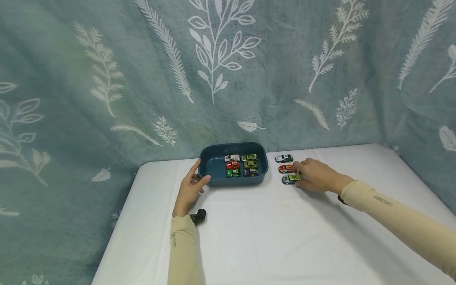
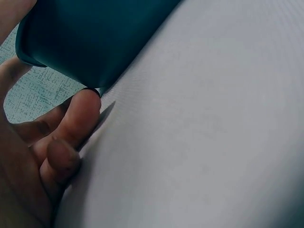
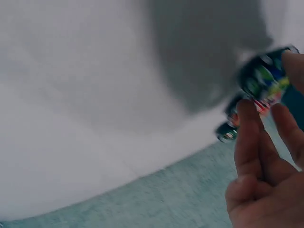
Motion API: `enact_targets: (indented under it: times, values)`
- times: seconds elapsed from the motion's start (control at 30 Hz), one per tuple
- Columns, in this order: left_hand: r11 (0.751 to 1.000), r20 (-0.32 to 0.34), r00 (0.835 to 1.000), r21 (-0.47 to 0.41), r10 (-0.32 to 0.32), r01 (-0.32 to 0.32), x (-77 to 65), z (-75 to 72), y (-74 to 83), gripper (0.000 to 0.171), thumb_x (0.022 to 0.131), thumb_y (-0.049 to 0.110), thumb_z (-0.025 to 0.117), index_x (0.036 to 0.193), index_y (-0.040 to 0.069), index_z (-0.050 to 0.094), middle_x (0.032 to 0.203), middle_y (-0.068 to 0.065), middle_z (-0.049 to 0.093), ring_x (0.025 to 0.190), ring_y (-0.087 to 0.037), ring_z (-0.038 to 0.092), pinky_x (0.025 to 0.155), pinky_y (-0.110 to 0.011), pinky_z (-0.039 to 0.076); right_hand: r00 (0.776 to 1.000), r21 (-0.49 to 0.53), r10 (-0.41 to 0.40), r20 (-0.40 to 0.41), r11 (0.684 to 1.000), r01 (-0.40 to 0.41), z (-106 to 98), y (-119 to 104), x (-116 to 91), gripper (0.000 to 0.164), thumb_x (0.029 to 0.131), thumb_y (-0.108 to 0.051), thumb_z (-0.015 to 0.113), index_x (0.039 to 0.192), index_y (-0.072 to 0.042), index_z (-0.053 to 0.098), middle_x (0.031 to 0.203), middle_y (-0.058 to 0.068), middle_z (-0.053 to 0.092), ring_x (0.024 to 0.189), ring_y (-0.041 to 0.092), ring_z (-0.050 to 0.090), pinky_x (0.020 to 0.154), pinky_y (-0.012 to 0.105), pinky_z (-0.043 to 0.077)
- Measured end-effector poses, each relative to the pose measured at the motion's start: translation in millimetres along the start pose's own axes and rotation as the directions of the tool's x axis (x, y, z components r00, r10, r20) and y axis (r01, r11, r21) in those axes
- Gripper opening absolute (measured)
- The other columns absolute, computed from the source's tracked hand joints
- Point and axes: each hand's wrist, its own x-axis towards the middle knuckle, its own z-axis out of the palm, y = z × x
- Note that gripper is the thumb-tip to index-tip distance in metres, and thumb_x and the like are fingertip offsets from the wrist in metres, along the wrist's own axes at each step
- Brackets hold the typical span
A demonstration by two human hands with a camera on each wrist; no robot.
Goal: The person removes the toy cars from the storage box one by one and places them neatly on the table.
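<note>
Left arm: A beige sleeve (image 1: 183,249) rises from the lower edge, the left hand (image 1: 188,192) reaching forward, index finger along the left end of a dark teal tray (image 1: 235,181) and thumb over its near left corner.
Left grip: Thumb and fingers hold the tray by that corner; the wrist view shows the lower fingers bent beneath, beside the white cloth (image 1: 242,229).
Right arm: A second beige sleeve (image 1: 395,213) slants in from the right, the right hand (image 1: 317,175) low over the cloth, fingers pointing toward the tray.
Right grip: Thumb and fingers come about the right end of a blue-and-green toy car (image 1: 289,179); whether they pinch it, one cannot tell.
Car at hand: On the cloth, right of the tray, at the near end of a row of three, between thumb and fingertips.
Row beyond: A red-orange toy car (image 1: 284,169) sits just beside it, near the fingertips, with a white-and-green toy car (image 1: 284,158) farthest back.
Tray load: Six toy cars in two columns: white (image 1: 232,158), red (image 1: 233,164) and green (image 1: 233,173) at left; two camouflage-patterned and one dark blue at right.
Backdrop: Teal fabric (image 1: 270,79) printed with pale leaves.
</note>
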Motion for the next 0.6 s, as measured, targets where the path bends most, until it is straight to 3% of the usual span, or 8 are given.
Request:
enact_targets:
  times: [0.1, 0.17, 0.3, 0.37, 0.47, 0.53, 0.6]
  values:
    - [1.0, 0.004, 1.0, -0.006, 0.009, -0.009, 0.9, -0.6, -0.7, 0.079, 0.098, 0.039, 0.078, 0.166, 0.037, 0.038, 0.116, -0.017, 0.065, 0.064, -0.021, 0.061, 0.063, -0.031, 0.05, 0.999, 0.036, 0.009, -0.052, 0.999, -0.007, -10, -4, 10, 0.027, 0.092, -0.027, 0.084, 0.106, -0.013, 0.066, 0.092, 0.003, 0.069, 0.085, 0.021, 0.06, 0.074, 0.045, 0.052]
    - [1.0, -0.002, 1.0, -0.003, 0.01, -0.01, 0.0, -1.9, -1.4, 0.078, 0.099, 0.039, 0.078, 0.166, 0.036, 0.038, 0.117, -0.018, 0.065, 0.064, -0.02, 0.06, 0.062, -0.031, 0.049, 0.992, 0.04, -0.018, -0.128, 0.999, 0.023, -13, -8, 21, 0.025, 0.093, -0.028, 0.083, 0.096, -0.014, 0.062, 0.086, 0.002, 0.065, 0.079, 0.017, 0.054, 0.069, 0.039, 0.046]
    - [1.0, -0.022, 1.0, 0.011, 0.002, -0.002, -1.6, -4.2, -1.0, 0.077, 0.099, 0.038, 0.078, 0.165, 0.037, 0.039, 0.116, -0.018, 0.065, 0.063, -0.021, 0.06, 0.062, -0.031, 0.05, 0.939, -0.031, -0.137, -0.314, 0.99, 0.134, -14, -16, 57, 0.025, 0.093, -0.025, 0.081, 0.086, -0.014, 0.06, 0.081, 0.003, 0.059, 0.075, 0.018, 0.049, 0.067, 0.038, 0.043]
    - [1.0, -0.019, 1.0, 0.015, -0.002, 0.002, -1.2, -4.4, -1.6, 0.078, 0.098, 0.037, 0.078, 0.165, 0.038, 0.038, 0.117, -0.018, 0.064, 0.063, -0.02, 0.06, 0.063, -0.031, 0.051, 0.923, -0.054, -0.166, -0.348, 0.986, 0.157, -15, -23, 76, 0.021, 0.094, -0.026, 0.08, 0.089, -0.013, 0.064, 0.083, 0.004, 0.062, 0.076, 0.019, 0.054, 0.067, 0.039, 0.047]
    - [1.0, -0.001, 1.0, 0.007, -0.002, 0.002, 0.8, -3.3, -1.9, 0.079, 0.099, 0.038, 0.078, 0.166, 0.04, 0.037, 0.117, -0.018, 0.064, 0.064, -0.021, 0.06, 0.064, -0.031, 0.051, 0.95, -0.048, -0.147, -0.276, 0.989, 0.139, -21, -36, 105, 0.017, 0.097, -0.028, 0.078, 0.1, -0.012, 0.073, 0.087, 0.004, 0.07, 0.075, 0.019, 0.062, 0.066, 0.042, 0.054]
    - [1.0, 0.009, 1.0, 0.0, 0.002, -0.002, 2.0, -2.2, -2.0, 0.079, 0.098, 0.039, 0.078, 0.166, 0.038, 0.036, 0.117, -0.018, 0.063, 0.065, -0.022, 0.061, 0.064, -0.031, 0.052, 0.981, -0.025, -0.109, -0.161, 0.994, 0.106, -26, -45, 123, 0.02, 0.099, -0.029, 0.076, 0.109, -0.012, 0.077, 0.092, 0.005, 0.075, 0.073, 0.019, 0.067, 0.066, 0.043, 0.057]
    - [1.0, 0.009, 1.0, -0.014, 0.007, -0.007, 2.4, -1.4, -1.1, 0.079, 0.099, 0.038, 0.078, 0.166, 0.037, 0.037, 0.116, -0.018, 0.063, 0.066, -0.024, 0.061, 0.064, -0.032, 0.053, 0.995, -0.015, -0.089, -0.054, 0.996, 0.088, -30, -53, 140, 0.024, 0.101, -0.027, 0.074, 0.117, -0.01, 0.078, 0.097, 0.007, 0.078, 0.072, 0.019, 0.07, 0.068, 0.045, 0.06]
